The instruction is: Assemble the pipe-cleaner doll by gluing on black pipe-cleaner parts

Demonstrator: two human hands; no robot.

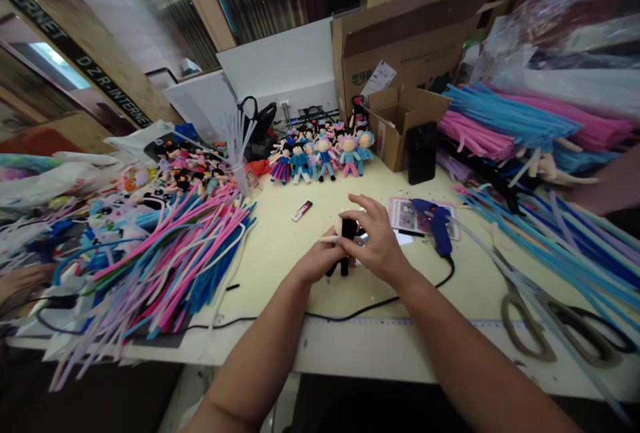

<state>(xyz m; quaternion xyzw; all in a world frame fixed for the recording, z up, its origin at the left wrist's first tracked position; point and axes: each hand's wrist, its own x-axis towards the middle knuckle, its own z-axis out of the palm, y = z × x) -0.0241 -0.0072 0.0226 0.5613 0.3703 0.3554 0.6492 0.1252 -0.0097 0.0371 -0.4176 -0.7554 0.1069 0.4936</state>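
Both hands meet over the middle of the table around a small pipe-cleaner doll (349, 226) with black parts and a pale, whitish part. My left hand (327, 256) is closed on its lower left side. From above and the right, my right hand (374, 236) pinches the black upper part between thumb and fingers. Two black legs stick out below the fingers. Much of the doll is hidden by the hands. A blue hot glue gun (439, 223) lies to the right of the hands on a printed card (400, 213).
Finished dolls (325, 156) stand at the back before cardboard boxes (395, 120). Pipe cleaners pile up at left (170, 266) and right (565, 240). Large scissors (530, 326) lie at front right. A black cable (345, 318) crosses the table. Another person's hand (25, 280) is at far left.
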